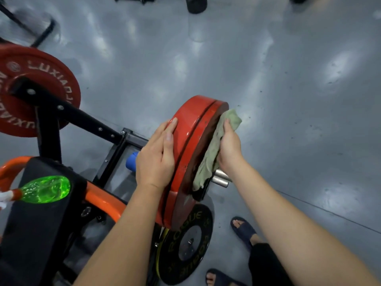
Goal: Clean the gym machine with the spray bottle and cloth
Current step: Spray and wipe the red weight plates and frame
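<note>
A pair of red weight plates (191,129) stands on edge on the machine's steel pegs (221,178) in the middle of the view. My left hand (158,155) lies flat on the inner plate's rim, fingers straight. My right hand (229,144) presses a pale green cloth (212,153) against the outer plate's face, fingers over the cloth. The green spray bottle (45,189) with a red and white nozzle lies on the black seat pad (41,228) at the lower left, away from both hands.
Another red plate (35,87) hangs on the black frame arm (82,118) at left. A black plate (185,248) sits below the red pair. An orange tube (103,201) runs by the pad. My sandalled feet (243,230) stand on the grey floor (268,79).
</note>
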### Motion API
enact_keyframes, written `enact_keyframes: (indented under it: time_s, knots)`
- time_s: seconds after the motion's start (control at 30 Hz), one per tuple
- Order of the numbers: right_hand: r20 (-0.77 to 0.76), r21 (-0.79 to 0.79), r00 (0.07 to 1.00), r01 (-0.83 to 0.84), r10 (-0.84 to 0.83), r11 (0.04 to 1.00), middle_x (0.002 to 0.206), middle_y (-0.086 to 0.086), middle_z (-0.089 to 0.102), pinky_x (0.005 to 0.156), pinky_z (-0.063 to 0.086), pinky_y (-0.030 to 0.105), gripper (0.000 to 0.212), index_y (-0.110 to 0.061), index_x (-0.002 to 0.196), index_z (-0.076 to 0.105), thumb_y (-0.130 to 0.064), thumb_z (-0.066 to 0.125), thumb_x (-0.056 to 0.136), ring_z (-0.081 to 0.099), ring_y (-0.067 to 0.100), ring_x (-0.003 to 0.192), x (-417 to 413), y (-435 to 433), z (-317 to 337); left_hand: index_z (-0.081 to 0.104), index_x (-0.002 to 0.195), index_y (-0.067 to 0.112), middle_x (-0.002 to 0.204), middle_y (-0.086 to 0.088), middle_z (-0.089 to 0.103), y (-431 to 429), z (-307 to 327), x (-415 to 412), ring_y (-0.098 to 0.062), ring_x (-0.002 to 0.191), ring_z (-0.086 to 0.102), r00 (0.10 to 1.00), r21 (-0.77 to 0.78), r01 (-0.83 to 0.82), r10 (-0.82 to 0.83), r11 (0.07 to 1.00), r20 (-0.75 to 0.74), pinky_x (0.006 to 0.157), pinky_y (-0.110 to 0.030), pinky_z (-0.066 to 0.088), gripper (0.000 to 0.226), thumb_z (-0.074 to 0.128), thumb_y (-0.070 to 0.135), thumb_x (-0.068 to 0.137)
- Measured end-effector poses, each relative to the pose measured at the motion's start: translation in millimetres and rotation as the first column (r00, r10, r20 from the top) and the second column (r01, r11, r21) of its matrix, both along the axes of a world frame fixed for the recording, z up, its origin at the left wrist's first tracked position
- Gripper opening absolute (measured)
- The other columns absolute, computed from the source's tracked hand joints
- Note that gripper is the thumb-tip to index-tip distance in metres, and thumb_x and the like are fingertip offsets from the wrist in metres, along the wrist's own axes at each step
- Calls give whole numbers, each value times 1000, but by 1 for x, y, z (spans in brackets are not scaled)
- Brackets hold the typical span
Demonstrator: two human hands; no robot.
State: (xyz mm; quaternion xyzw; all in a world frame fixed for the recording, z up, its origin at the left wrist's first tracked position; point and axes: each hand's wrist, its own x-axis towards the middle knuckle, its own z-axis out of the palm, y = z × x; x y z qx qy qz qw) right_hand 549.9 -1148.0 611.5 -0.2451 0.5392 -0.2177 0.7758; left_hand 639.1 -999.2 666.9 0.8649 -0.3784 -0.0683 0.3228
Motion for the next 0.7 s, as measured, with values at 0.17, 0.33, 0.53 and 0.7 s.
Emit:
enact_keyframes:
  time_s: [0.17,0.33,0.53,0.7]
  knots:
    - [-189,-146,979,-107,79,984,117,2,71,105,49,44,78,-20,122,67,-78,32,84,66,24,110,22,13,5,56,144,41,150,19,52,0,0,-2,3,140,44,1000,17,-21,21,1000,-14,115,-24,37,43,31,40,109]
    - [-165,-35,985,-45,39,998,111,-1,74,102,52,46,69,-28,105,69,-81,34,77,69,23,103,27,4,7,50,146,49,143,29,53,-2,3,-1,12,133,46,997,68,-22,26,997,-67,109,-23,42,43,30,46,108]
    - [-483,-87,810,-423,333,902,121,20,66,88,43,37,59,-1,121,62,-47,27,109,61,38,112,11,-38,43,39,151,53,128,10,69,-10,15,-3,-21,110,66,991,244,-99,119,965,-67,92,-42,51,48,29,54,103]
    - [-624,-285,690,-638,367,715,120,25,66,95,46,43,53,-3,123,60,-41,25,110,61,43,112,-7,-103,63,73,99,33,100,-3,75,-17,14,7,-28,101,68,829,325,-348,451,879,-331,93,-41,47,72,25,85,85]
